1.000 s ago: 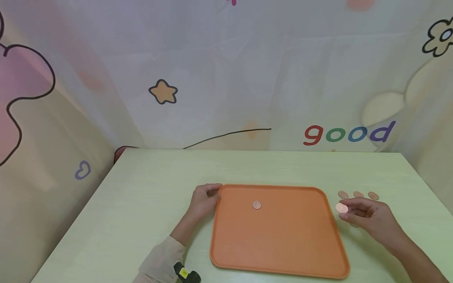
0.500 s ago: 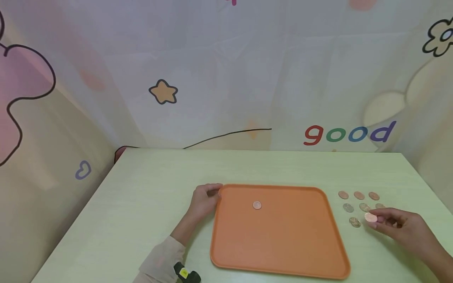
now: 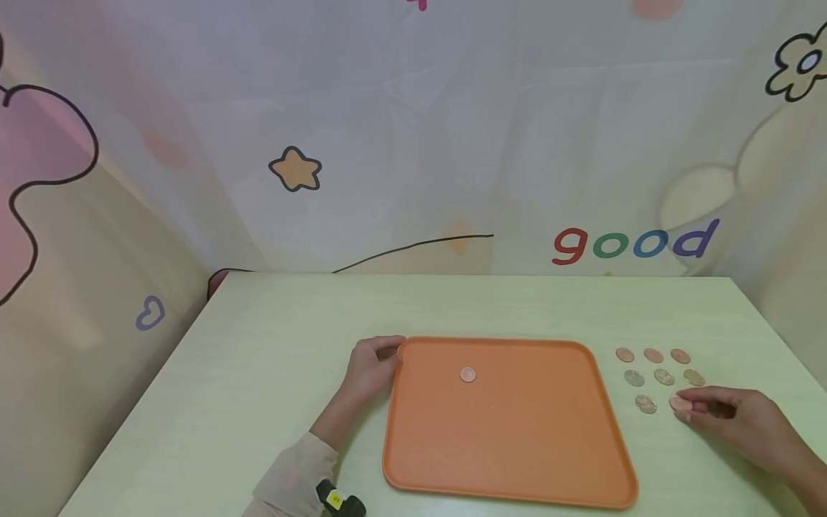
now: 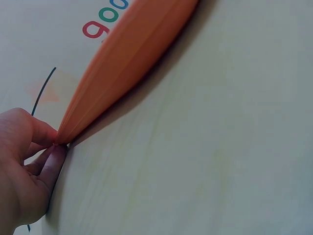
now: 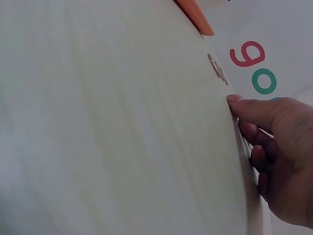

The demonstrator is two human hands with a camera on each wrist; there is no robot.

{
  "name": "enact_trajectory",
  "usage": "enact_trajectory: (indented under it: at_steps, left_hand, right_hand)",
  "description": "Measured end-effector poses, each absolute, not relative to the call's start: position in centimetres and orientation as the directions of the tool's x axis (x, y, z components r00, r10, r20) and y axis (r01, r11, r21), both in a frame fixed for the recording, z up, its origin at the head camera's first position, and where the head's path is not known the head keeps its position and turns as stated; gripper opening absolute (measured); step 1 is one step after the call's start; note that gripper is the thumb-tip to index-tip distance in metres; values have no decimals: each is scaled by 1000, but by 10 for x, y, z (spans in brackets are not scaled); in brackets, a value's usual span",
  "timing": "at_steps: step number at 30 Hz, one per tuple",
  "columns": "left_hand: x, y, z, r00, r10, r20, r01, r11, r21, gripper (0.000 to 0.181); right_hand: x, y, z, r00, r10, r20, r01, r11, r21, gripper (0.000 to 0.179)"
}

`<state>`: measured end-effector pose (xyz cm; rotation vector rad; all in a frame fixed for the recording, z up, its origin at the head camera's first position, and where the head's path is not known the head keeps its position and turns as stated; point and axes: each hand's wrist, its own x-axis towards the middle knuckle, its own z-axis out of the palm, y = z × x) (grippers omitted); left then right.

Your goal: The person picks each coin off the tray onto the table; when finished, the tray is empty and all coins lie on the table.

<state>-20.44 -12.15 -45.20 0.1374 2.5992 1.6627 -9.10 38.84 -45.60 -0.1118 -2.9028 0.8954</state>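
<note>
An orange tray (image 3: pixel 510 431) lies on the table, with one copper coin (image 3: pixel 468 375) near its upper left. My left hand (image 3: pixel 373 370) pinches the tray's far left corner between thumb and fingers, as the left wrist view also shows. To the right of the tray, my right hand (image 3: pixel 743 424) holds another copper coin (image 3: pixel 680 403) by its edge, low at the tabletop; whether this coin touches the table I cannot tell. Beside it sits a gold-coloured coin (image 3: pixel 646 404). In the right wrist view the fingers of my right hand (image 5: pixel 279 147) hide the held coin.
Behind my right hand are two rows of coins: copper ones (image 3: pixel 653 355) at the back, then a silvery coin (image 3: pixel 634 378) and gold-coloured ones (image 3: pixel 664 377). A printed curtain (image 3: pixel 413 143) hangs behind the pale table (image 3: pixel 291 323).
My right hand has carried the copper coin rightward and down, from beside the tray's edge to the front row of coins, uncovering the other coins. The left hand and tray have stayed put.
</note>
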Motion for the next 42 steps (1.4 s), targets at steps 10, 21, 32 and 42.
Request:
enact_trajectory:
  at_steps: [10,21,32,42]
  left_hand:
    - [-204,-121,-453,-994,109,14,60,431,901,34]
    - [-205,-122,-454,-994,112,15,61,420,905,34]
    - [-206,-121,-453,-995,98,13,54,434,899,34]
    - [-206,-120,-454,-994,106,22,66,441,895,34]
  right_hand:
    - [-92,387,-458,-992,111,56,56,802,-594,39]
    - [-91,386,-457,-991,73,111,-13,780,-626,26]
    - [-91,387,-459,-990,105,91,30,797,-603,36]
    - [-86,387,-451,-983,183,33,131,810,-572,48]
